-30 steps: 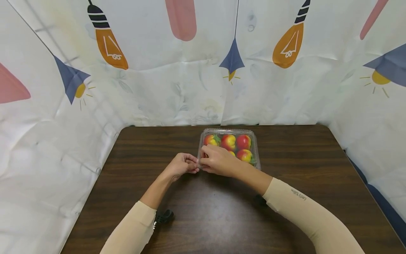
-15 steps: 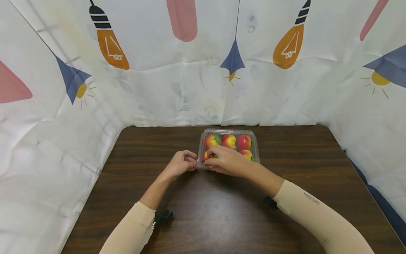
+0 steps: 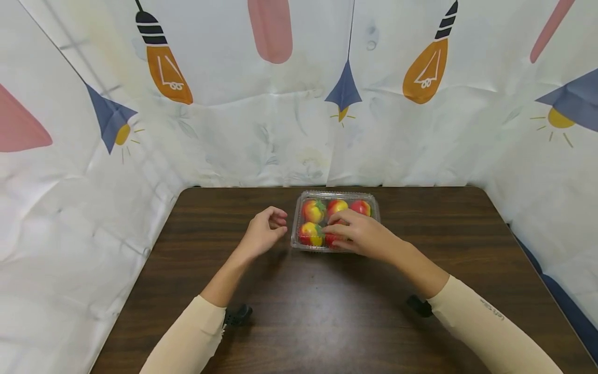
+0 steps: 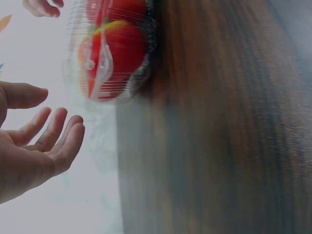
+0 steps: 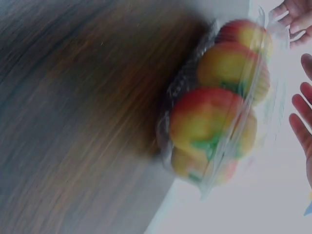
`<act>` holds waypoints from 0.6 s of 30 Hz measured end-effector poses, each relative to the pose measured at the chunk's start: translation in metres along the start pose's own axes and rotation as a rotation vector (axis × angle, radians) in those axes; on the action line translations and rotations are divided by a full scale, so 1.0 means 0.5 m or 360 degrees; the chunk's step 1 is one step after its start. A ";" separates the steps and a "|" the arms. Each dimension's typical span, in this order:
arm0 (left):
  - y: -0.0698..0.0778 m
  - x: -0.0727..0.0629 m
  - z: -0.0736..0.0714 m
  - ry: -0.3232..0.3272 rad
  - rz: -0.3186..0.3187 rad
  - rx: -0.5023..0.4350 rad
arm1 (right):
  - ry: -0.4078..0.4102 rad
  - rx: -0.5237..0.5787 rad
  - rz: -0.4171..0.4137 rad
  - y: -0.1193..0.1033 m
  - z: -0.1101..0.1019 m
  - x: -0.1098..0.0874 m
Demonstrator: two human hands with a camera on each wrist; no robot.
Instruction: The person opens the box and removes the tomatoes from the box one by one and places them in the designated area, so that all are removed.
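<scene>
A clear plastic clamshell box [image 3: 295, 240] stands at the far middle of the table, with its lid down over several red-and-yellow fruits [image 3: 311, 234] with green leaves. My left hand [image 3: 265, 231] is just left of the box, fingers relaxed and apart from it; the left wrist view shows a gap between the fingertips [image 4: 75, 124] and the box. Over the box's front right part is my right hand [image 3: 366, 236], fingers loosely bent, hiding some fruits from the head view. In the right wrist view its fingers [image 5: 302, 129] hold nothing and look clear of the lid.
The dark wood table [image 3: 317, 317] spreads around the box. Behind its far edge hangs a white curtain [image 3: 224, 140] printed with lamps. Black wrist devices [image 3: 238, 315] sit under both forearms.
Both hands have come away from the box's front left corner. The right hand moved rightward over the lid; the left drew back slightly and its fingers spread. The box stayed in place.
</scene>
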State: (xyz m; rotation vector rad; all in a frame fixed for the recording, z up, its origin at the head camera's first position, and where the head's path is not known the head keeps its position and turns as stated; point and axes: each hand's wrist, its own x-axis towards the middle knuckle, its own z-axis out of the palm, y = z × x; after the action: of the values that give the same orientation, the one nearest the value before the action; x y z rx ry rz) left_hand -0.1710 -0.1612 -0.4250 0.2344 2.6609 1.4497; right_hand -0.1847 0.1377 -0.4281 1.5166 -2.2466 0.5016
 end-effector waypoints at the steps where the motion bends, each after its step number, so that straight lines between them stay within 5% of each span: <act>1: 0.006 0.000 0.000 0.0020 0.0021 0.0007 | 0.0007 -0.0010 0.0011 0.003 -0.005 -0.006; 18: 0.094 0.010 0.028 0.0002 0.0470 0.0219 | -0.0086 0.0228 0.0501 0.036 -0.071 -0.101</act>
State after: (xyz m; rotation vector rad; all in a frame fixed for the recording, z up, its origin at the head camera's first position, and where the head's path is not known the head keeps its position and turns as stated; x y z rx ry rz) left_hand -0.1696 -0.1236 -0.3929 0.6634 2.8236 1.3339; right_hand -0.1802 0.2018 -0.4238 1.2557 -2.5555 0.7339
